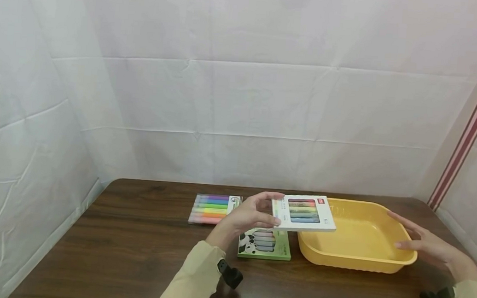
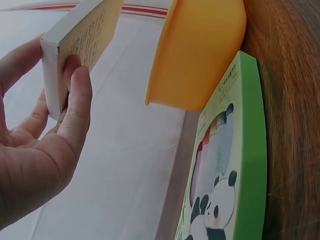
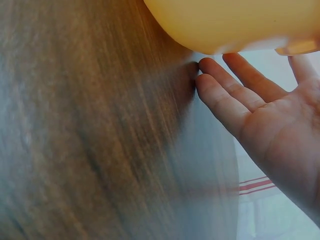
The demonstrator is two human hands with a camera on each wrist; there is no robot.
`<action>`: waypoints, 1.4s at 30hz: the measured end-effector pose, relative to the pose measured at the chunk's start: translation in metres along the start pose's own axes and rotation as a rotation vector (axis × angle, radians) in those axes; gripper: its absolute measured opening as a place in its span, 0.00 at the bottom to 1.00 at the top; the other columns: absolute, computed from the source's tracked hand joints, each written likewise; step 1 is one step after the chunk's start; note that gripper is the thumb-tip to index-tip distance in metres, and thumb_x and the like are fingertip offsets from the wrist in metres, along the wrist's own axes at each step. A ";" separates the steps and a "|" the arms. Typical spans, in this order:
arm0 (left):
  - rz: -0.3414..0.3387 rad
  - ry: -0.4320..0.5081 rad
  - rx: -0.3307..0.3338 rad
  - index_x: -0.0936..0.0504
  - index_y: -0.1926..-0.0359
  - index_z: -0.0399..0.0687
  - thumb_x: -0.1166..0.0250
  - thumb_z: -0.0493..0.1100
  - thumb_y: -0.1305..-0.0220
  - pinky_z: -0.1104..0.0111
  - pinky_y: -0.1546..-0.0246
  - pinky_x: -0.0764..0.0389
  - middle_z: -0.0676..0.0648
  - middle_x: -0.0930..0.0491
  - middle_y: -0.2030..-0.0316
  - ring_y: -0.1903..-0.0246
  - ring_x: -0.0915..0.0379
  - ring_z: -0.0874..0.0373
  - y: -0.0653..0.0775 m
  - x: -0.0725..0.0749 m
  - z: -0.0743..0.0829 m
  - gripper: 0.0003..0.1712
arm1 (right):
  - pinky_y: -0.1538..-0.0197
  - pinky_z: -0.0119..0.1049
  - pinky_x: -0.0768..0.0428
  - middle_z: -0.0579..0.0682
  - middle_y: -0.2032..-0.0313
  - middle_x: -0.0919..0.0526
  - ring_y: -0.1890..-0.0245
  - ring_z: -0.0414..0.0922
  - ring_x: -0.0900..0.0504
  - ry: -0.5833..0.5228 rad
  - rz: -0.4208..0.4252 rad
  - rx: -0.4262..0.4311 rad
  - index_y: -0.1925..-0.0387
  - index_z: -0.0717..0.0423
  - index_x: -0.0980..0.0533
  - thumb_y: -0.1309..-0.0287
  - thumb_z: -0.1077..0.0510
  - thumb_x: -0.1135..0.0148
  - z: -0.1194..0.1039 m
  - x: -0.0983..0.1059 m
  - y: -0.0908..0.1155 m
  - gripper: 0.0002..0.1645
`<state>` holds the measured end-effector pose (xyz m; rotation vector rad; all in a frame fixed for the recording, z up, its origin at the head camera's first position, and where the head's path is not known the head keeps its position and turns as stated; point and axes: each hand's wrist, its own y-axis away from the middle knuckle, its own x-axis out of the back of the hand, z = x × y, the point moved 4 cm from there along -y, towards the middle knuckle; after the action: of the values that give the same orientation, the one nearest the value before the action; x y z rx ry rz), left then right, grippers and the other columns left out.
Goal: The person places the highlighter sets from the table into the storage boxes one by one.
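My left hand point(image 1: 255, 211) pinches the left end of a white box of markers point(image 1: 328, 220), thumb on one face and fingers on the other. Through the box's window show several coloured barrels. It is raised and tilted, overlapping the left rim of a yellow tray point(image 1: 357, 262) in the head view. At the tray's right side, my right hand point(image 1: 433, 248) spreads its fingers, thumb and forefinger at the rim. The right wrist view has its other fingers point(image 3: 220, 92) fairly straight, close under the tray's outer side.
Below the raised box, a green panda box of markers point(image 1: 283, 250) lies on the dark wooden table point(image 1: 140, 253), left of the tray. Behind it to the left lies a clear pack of rainbow-coloured pens point(image 1: 211, 207). White cloth point(image 1: 267, 100) hangs behind the table.
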<state>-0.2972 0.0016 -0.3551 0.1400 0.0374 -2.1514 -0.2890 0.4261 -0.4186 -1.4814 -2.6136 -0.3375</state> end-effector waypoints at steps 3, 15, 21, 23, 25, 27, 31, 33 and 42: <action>-0.009 0.000 -0.005 0.30 0.41 0.45 0.36 0.24 0.51 0.65 0.63 0.21 0.41 0.28 0.54 0.65 0.25 0.54 -0.002 -0.001 -0.001 0.34 | 0.52 0.37 0.25 0.26 0.46 0.45 0.50 0.32 0.29 0.000 0.000 -0.003 0.29 0.42 0.63 0.40 0.67 0.50 0.000 0.000 -0.001 0.47; 0.008 -0.009 0.002 0.29 0.42 0.47 0.36 0.25 0.51 0.62 0.60 0.21 0.41 0.28 0.54 0.62 0.25 0.54 -0.008 -0.008 -0.002 0.34 | 0.52 0.36 0.26 0.29 0.44 0.50 0.50 0.30 0.30 0.046 0.033 -0.044 0.29 0.41 0.63 0.41 0.65 0.48 0.002 0.000 -0.003 0.48; 0.020 -0.026 0.007 0.28 0.43 0.47 0.35 0.24 0.52 0.62 0.62 0.20 0.42 0.26 0.56 0.64 0.24 0.54 -0.014 -0.016 -0.004 0.33 | 0.51 0.36 0.26 0.37 0.39 0.54 0.51 0.29 0.30 0.071 0.053 -0.079 0.30 0.38 0.62 0.41 0.64 0.47 0.002 0.002 -0.001 0.48; 0.021 -0.027 0.008 0.27 0.44 0.48 0.35 0.24 0.53 0.62 0.62 0.20 0.42 0.26 0.56 0.64 0.24 0.54 -0.016 -0.018 -0.005 0.33 | 0.52 0.36 0.26 0.40 0.38 0.56 0.51 0.28 0.30 0.076 0.058 -0.083 0.30 0.38 0.62 0.41 0.64 0.46 0.002 0.002 -0.001 0.49; 0.019 -0.028 0.012 0.27 0.44 0.48 0.35 0.24 0.53 0.62 0.62 0.20 0.43 0.26 0.56 0.64 0.24 0.54 -0.017 -0.020 -0.005 0.33 | 0.51 0.36 0.26 0.40 0.38 0.56 0.51 0.29 0.30 0.076 0.060 -0.083 0.30 0.38 0.62 0.41 0.64 0.46 0.001 0.001 0.000 0.49; 0.014 -0.024 0.018 0.27 0.44 0.49 0.35 0.24 0.52 0.62 0.62 0.20 0.43 0.26 0.55 0.64 0.24 0.55 -0.017 -0.022 -0.006 0.33 | 0.52 0.36 0.25 0.37 0.40 0.54 0.51 0.29 0.30 0.076 0.059 -0.080 0.30 0.38 0.62 0.41 0.64 0.46 0.001 0.001 0.000 0.49; 0.005 -0.014 0.027 0.28 0.43 0.49 0.35 0.24 0.52 0.63 0.61 0.21 0.45 0.26 0.53 0.63 0.24 0.56 -0.018 -0.025 -0.008 0.34 | 0.52 0.35 0.26 0.31 0.44 0.51 0.51 0.29 0.30 0.067 0.058 -0.075 0.30 0.39 0.62 0.41 0.64 0.46 0.000 -0.001 0.001 0.48; 0.004 -0.009 0.030 0.28 0.43 0.49 0.35 0.24 0.52 0.63 0.62 0.21 0.45 0.26 0.53 0.64 0.24 0.56 -0.019 -0.027 -0.009 0.34 | 0.52 0.35 0.26 0.32 0.43 0.51 0.51 0.29 0.30 0.062 0.059 -0.078 0.29 0.39 0.62 0.41 0.64 0.46 0.000 -0.002 0.001 0.48; 0.027 -0.021 0.050 0.26 0.44 0.50 0.34 0.25 0.53 0.63 0.62 0.20 0.46 0.25 0.55 0.63 0.24 0.56 -0.025 -0.037 -0.014 0.33 | 0.51 0.36 0.27 0.63 0.34 0.70 0.52 0.26 0.31 0.069 0.076 -0.104 0.30 0.38 0.62 0.42 0.64 0.46 0.000 -0.002 0.002 0.49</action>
<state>-0.2966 0.0471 -0.3654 0.1461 -0.0309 -2.1275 -0.2864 0.4250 -0.4191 -1.5665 -2.5132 -0.5136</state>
